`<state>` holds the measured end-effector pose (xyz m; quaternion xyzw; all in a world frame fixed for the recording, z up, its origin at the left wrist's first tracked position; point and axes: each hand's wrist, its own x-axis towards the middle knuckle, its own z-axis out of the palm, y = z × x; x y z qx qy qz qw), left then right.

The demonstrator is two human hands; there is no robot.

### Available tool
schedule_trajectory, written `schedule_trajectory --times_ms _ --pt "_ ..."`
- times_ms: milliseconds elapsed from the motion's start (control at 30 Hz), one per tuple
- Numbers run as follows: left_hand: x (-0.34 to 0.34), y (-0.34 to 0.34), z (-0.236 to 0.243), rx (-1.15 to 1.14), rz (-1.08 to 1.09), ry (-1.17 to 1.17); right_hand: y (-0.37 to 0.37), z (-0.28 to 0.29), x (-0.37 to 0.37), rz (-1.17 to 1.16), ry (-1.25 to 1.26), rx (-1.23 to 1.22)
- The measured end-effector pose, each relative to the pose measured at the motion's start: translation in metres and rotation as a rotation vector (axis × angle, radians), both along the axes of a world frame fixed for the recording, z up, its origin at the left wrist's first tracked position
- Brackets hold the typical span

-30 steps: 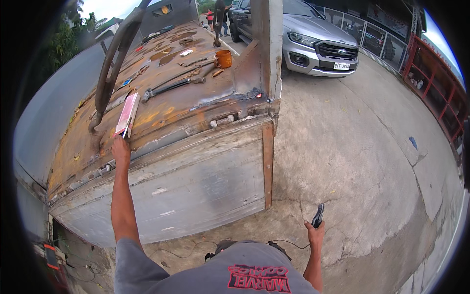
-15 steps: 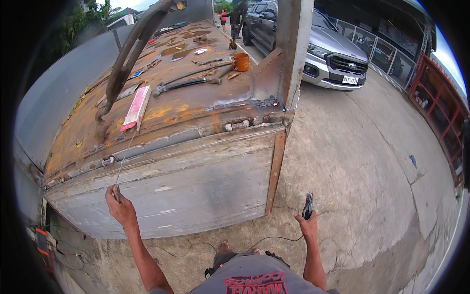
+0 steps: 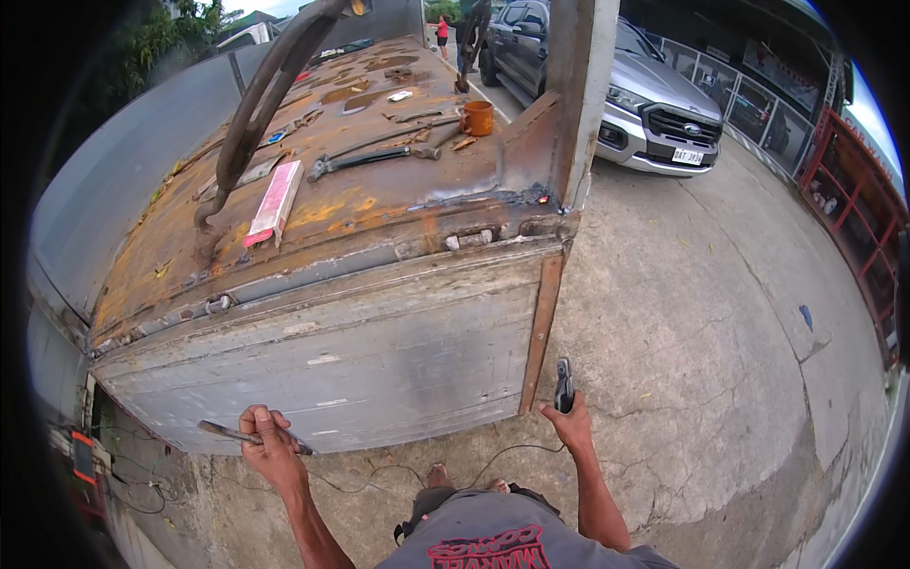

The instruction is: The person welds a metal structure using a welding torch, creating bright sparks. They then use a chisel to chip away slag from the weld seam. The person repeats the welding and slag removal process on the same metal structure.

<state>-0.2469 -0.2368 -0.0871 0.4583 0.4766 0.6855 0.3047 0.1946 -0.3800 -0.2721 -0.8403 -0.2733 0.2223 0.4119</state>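
Low in front of the weathered metal tailgate [image 3: 408,351], my left hand [image 3: 270,446] grips a thin, dark rod [image 3: 223,430], held roughly crosswise. My right hand [image 3: 567,422] is closed on a black-and-silver welding clamp [image 3: 565,377], near the tailgate's right edge, with a cable [image 3: 512,450] running below. Above, on the rusty truck bed [image 3: 379,171], lie an open pink-and-white box [image 3: 274,199] and a hammer [image 3: 370,154]; an orange mug [image 3: 477,119] stands farther right.
A bent dark metal arm [image 3: 246,133] rises at the bed's left. A steel post [image 3: 578,114] borders the right, with a silver pickup [image 3: 664,104] behind it. People [image 3: 443,33] stand in the distance. A red-framed cabinet [image 3: 853,209] is at far right, a concrete floor [image 3: 701,360] between.
My left hand has moved down from the pink-and-white box, drawing out a rod, now turned crosswise. My right hand has moved up and left with the clamp.
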Motion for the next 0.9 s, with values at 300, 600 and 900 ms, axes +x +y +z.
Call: schedule_trajectory --times_ms 300,600,900 --pt "0.054 0.017 -0.113 -0.437 -0.426 -0.170 -0.018 0.016 -0.005 -0.028 0.038 0.016" --pt "0.106 -0.044 -0.100 -0.601 -0.968 0.105 -0.040 0.027 0.012 -0.020 -0.031 0.054" --pt "0.113 0.036 -0.040 -0.269 -0.935 0.794 -0.034 0.082 0.004 0.235 -0.201 0.110"
